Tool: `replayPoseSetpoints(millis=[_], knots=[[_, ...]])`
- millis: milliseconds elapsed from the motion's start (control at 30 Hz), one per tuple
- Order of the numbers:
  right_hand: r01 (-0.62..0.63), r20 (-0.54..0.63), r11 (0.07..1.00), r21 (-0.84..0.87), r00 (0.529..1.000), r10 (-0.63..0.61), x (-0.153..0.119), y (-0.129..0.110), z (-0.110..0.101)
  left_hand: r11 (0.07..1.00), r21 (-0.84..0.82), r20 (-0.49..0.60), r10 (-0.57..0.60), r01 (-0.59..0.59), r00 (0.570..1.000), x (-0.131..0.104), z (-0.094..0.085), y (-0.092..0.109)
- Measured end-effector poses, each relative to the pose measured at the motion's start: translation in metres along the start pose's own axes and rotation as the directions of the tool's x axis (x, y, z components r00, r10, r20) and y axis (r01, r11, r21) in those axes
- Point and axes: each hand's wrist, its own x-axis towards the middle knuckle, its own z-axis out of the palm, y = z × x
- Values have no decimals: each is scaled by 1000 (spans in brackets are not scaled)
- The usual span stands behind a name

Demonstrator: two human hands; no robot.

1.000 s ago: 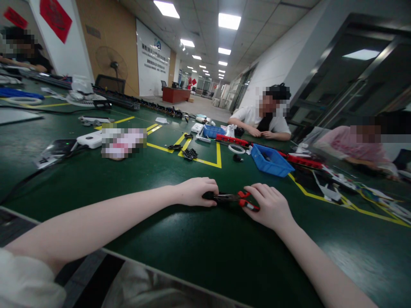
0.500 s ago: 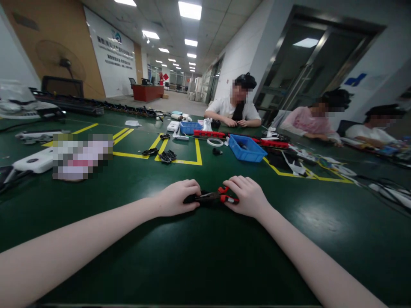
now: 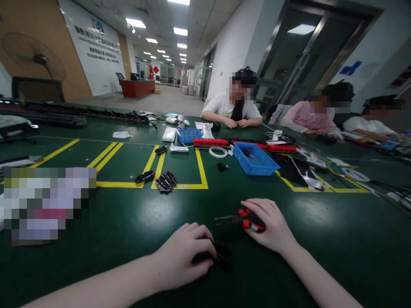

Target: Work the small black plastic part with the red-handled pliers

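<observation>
My left hand (image 3: 189, 256) is closed around a small black part (image 3: 221, 256), low over the green table; the fingers cover much of it and its kind cannot be made out. To the right, my right hand (image 3: 271, 224) grips red-handled long-nose pliers (image 3: 239, 219). Their jaws point left, slightly parted, with nothing between them. A gap separates the plier tips from the black part. Beyond my hands lie a cluster of black plastic parts (image 3: 166, 182), a lone black piece (image 3: 145, 176) and another small black one (image 3: 222, 166).
A blue bin (image 3: 255, 160) stands ahead to the right, with a smaller blue bin (image 3: 189, 136) farther back. Between them lie a white ring (image 3: 218, 152) and a red strip (image 3: 210, 142). Yellow tape (image 3: 202, 171) marks the green table (image 3: 112, 222). Several people sit across it.
The pliers have come away from the black part, and their jaws now show free. My left hand sits lower and nearer with the part. The view has tilted and shifted.
</observation>
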Motion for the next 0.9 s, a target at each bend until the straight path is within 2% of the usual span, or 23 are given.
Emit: replayPoseSetpoints(millis=[133, 267, 367, 600, 767, 900], knots=[[69, 54, 996, -55, 996, -66, -3, 1, -1, 996, -54, 8, -70, 70, 998, 2, -1, 2], [64, 57, 994, -84, 997, -60, -5, 1, -4, 988, -105, 50, -111, 116, 993, 5, -2, 3], [68, 64, 993, -98, 996, -62, -9, 3, -6, 987, -107, 31, -114, 117, 993, 6, 0, 2], [99, 10, 983, -154, 995, -99, -15, -4, -11, 987, -114, -4, -117, 115, 993, 5, 3, 2], [18, -123, 985, -174, 992, -40, -10, -18, -19, 991, -92, -57, -98, 93, 994, 0, 1, 5], [72, -91, 976, -205, 992, -92, -9, -19, -23, 992, -52, -64, -116, 113, 991, -3, -1, 10]])
